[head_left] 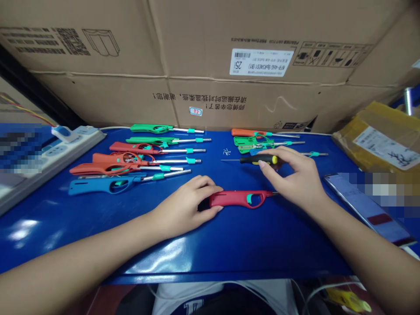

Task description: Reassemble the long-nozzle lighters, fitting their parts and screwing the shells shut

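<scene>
A red long-nosed lighter (pixel 241 199) with a teal trigger lies flat on the blue table (pixel 98 232) in front of me. My left hand (pixel 187 205) is closed around the lighter's handle end. My right hand (pixel 295 175) rests over the lighter's nozzle end, its fingers pinching a black and yellow screwdriver (pixel 256 160) whose thin shaft points left.
Several lighters (pixel 131 164) in green, red and blue lie in a row at the left, a few more (pixel 259 141) behind my right hand. A white power strip (pixel 59 146) sits far left. Cardboard boxes (pixel 210 65) wall the back. A yellow parcel (pixel 383 140) lies at right.
</scene>
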### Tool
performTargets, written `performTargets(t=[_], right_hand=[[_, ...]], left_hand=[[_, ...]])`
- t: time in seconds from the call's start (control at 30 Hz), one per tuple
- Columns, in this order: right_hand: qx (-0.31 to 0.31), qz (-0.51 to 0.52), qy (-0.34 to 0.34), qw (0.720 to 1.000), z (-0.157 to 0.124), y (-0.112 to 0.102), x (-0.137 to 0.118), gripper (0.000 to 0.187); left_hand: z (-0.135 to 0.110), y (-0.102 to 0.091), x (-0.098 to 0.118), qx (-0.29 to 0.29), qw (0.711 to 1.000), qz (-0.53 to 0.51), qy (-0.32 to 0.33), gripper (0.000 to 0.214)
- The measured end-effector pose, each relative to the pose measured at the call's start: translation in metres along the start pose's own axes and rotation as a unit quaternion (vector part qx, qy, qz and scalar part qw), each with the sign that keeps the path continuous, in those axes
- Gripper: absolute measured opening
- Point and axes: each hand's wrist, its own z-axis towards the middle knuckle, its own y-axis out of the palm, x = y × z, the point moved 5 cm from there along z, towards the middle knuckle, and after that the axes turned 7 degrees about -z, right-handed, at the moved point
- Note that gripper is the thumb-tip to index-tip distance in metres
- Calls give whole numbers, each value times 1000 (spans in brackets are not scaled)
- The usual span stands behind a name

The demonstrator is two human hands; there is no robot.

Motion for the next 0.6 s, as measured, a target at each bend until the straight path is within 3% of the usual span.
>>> performTargets(t=[0.47,0.6], right_hand=[[1,-16,-9,1000,0,3,-2,22],[32,19,9,999,-1,-2,-1,15]], left_hand=[[-2,-2,3,16,1000,-20,14,38],[-1,-1,4,1,1000,-14,26,38]])
